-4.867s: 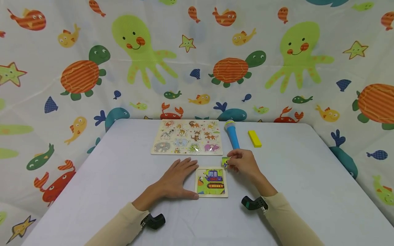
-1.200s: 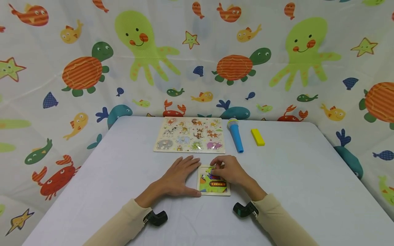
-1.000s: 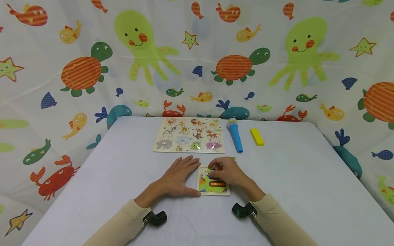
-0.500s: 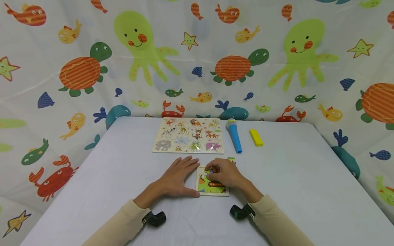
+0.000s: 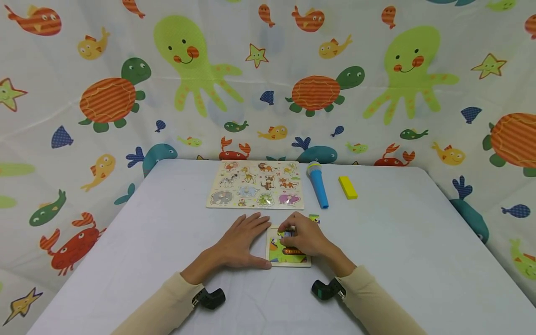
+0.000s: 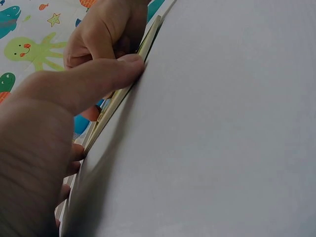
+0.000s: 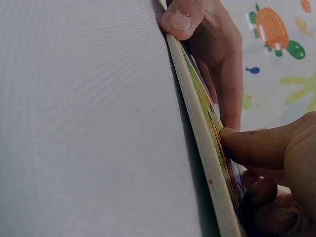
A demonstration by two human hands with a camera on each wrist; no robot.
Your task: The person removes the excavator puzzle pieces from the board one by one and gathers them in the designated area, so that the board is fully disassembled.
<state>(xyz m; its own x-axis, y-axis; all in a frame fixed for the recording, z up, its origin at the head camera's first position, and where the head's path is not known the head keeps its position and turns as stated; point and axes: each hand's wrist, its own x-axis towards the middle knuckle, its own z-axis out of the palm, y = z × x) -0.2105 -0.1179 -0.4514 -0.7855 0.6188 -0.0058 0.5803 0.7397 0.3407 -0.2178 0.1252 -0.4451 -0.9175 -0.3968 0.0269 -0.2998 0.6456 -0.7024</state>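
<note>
A small square jigsaw puzzle (image 5: pixel 274 263) with a digger picture and a pale wooden frame lies on the white table in the head view. My left hand (image 5: pixel 243 244) rests flat at its left side, fingers spread, thumb against the near left corner. My right hand (image 5: pixel 307 235) is over the puzzle's upper right part, with thumb and curled fingers pinching at a piece in the picture. The right wrist view shows the right thumb (image 7: pixel 256 145) on the picture surface; the pinched piece is mostly hidden. A loose green puzzle piece (image 5: pixel 314 217) lies just beyond the right hand.
Farther back lies a larger animal puzzle board (image 5: pixel 255 186). To its right are a blue toy microphone (image 5: pixel 319 188) and a yellow block (image 5: pixel 348 187). A sea-animal curtain (image 5: pixel 259 93) hangs behind the white table (image 5: pixel 418 251).
The right hand came from beyond the puzzle's top right corner, where it held the green piece, to the puzzle; that piece now lies on the table. The left hand stays at the frame.
</note>
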